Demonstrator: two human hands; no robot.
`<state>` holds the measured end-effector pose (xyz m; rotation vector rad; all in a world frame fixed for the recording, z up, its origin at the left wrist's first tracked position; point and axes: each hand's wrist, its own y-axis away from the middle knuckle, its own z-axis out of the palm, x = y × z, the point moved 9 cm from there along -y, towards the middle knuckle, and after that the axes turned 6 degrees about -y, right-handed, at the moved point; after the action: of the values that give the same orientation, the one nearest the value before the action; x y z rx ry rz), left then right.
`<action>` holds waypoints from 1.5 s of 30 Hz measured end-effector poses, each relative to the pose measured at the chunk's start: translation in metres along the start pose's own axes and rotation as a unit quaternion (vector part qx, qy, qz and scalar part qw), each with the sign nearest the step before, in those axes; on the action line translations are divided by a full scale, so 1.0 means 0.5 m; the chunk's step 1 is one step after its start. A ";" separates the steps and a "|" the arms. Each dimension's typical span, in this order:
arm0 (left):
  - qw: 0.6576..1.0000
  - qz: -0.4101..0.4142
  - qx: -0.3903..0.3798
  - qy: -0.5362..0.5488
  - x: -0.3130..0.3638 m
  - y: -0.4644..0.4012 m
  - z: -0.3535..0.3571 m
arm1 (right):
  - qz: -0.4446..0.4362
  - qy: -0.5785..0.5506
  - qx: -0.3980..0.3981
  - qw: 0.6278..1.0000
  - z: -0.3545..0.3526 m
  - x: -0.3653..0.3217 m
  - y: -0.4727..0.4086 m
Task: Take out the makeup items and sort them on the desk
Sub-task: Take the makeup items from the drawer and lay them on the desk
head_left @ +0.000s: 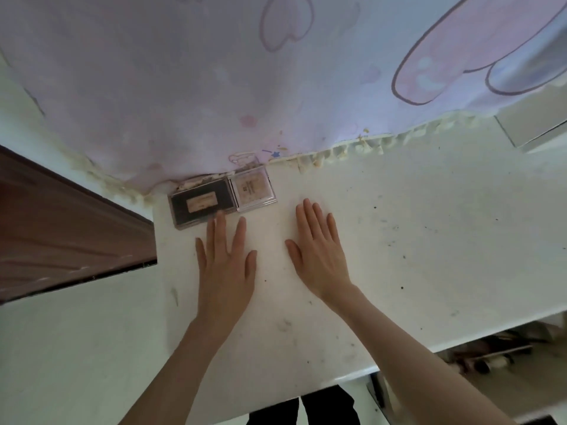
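Where the near edge of the white desk (414, 240) meets the bottom of the view, two bare forearms reach forward over its scuffed, speckled top. To the near right, below the desk edge, an open drawer (491, 354) shows a blurred jumble of small items that cannot be told apart. Both hands lie flat, palms down, fingers straight and slightly spread, holding nothing. The left hand (225, 265) sits left of centre, its longest fingertips touching or just overlapping the near edge of a dark rectangular makeup palette (201, 204) with a pale label. The right hand (319, 256) rests just beside it to the right, apart from any item. Directly right of the dark palette, and touching it, is a clear square compact (254, 190) holding pale powder. Both items lie at the far edge of the desk, against a pale pink cartoon-printed cloth (184, 87) hanging behind. Far left is a brown surface (61, 225).
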<state>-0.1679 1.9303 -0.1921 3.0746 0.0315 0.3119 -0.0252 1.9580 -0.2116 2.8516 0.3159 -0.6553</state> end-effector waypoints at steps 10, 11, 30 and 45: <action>0.970 0.211 -0.110 -0.053 0.338 0.132 0.105 | 0.121 0.016 0.085 0.989 -0.098 0.237 0.283; 0.964 0.233 -0.114 -0.055 0.372 0.144 0.113 | 0.138 0.018 0.090 0.986 -0.107 0.266 0.313; 0.815 0.562 -0.113 -0.087 0.747 0.387 0.257 | 0.339 0.071 -0.046 0.937 -0.120 0.683 0.560; 0.910 0.284 -0.265 -0.144 0.687 0.301 0.413 | 0.342 0.046 -0.152 0.926 -0.058 0.725 0.508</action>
<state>0.2126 1.7788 -0.3174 2.4820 -0.8233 -0.1122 0.3687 1.7803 -0.3120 2.4439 -0.5078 -0.2923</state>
